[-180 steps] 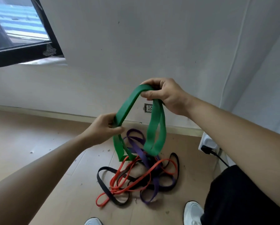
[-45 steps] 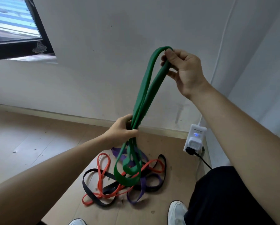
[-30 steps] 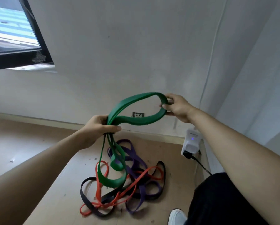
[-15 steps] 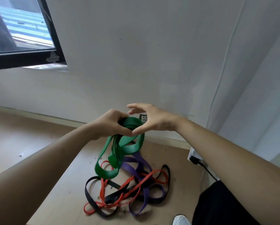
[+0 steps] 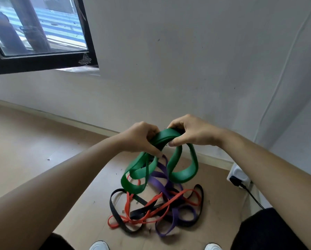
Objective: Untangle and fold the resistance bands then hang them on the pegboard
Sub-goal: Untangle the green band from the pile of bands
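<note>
Green resistance band [image 5: 184, 175] hangs in folded loops above the floor; left hand [image 5: 141, 137] and right hand [image 5: 194, 131] both grip its bunched top. Red band [image 5: 126, 204], black band [image 5: 113, 208] and purple band [image 5: 156, 181] lie tangled on cardboard [image 5: 221, 204] below.

From here I read the green band [image 5: 184, 175] as smooth rubber with a dull sheen. The purple band [image 5: 156, 181], red band [image 5: 127, 204] and black band [image 5: 114, 210] look like the same matt rubber. The brown cardboard sheet [image 5: 219, 222] is rough and speckled. The wall [image 5: 187, 69] is matt paint, and the socket adapter [image 5: 238, 173] is smooth white plastic.
</note>
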### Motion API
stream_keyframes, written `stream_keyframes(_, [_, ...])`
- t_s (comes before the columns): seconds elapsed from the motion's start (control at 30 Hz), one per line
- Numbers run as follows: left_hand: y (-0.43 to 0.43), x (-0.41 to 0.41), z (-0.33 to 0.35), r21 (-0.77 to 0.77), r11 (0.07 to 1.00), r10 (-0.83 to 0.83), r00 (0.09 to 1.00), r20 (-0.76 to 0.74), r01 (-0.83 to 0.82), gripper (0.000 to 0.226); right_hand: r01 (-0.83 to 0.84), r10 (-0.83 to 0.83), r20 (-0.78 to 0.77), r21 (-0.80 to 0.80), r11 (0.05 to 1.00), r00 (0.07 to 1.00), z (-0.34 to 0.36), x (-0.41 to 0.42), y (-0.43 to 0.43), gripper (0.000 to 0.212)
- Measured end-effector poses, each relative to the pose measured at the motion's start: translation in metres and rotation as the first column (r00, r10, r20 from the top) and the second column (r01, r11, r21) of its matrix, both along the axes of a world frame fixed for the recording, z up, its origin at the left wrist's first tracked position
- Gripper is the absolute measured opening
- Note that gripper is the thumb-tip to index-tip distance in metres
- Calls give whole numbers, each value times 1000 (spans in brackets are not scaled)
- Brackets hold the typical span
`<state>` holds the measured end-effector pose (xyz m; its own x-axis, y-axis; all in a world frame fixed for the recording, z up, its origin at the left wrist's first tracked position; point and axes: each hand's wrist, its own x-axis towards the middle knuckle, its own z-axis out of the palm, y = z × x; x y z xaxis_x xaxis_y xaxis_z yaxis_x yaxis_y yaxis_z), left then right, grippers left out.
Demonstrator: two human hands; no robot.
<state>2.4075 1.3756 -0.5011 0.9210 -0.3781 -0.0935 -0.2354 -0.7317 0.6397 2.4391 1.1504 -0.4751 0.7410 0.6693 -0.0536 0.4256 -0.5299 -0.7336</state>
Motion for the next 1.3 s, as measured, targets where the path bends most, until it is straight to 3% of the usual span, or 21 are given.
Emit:
stream_keyframes(0.33, [9,4,1,110,993,-44,990,134,29,42,41,-37,88,-51,998,995,3,-1,-4,20])
stream_keyframes(0.43, [8,4,0,24,999,-29,987,158,25,24,52,-50,54,-29,998,997,4,0,-7,18])
stream_keyframes(0.63, [-4,-2,-3,-275,961,57,981,185,-4,36,75,-64,-102,106,991,993,-3,-3,-12,22])
stream_keyframes(0.8, [-10,-6,-5,-353,935,60,980,190,11,43,157,-89,-223,311,937,971,-20,-5,-9,26])
stream_keyframes(1.07, [-12,-11,-18,-402,915,44,999,24,-31,33,234,-132,-246,451,861,960,-33,-10,-6,32])
stream_keyframes(1.17, [-17,-12,-18,-490,866,88,995,-41,-97,28,273,-172,-241,493,826,955,-37,-8,-4,39])
stream_keyframes(1.3, [-16,-10,-10,-621,759,138,980,-140,-196,28,278,-197,-221,447,850,955,-41,-10,-9,45])
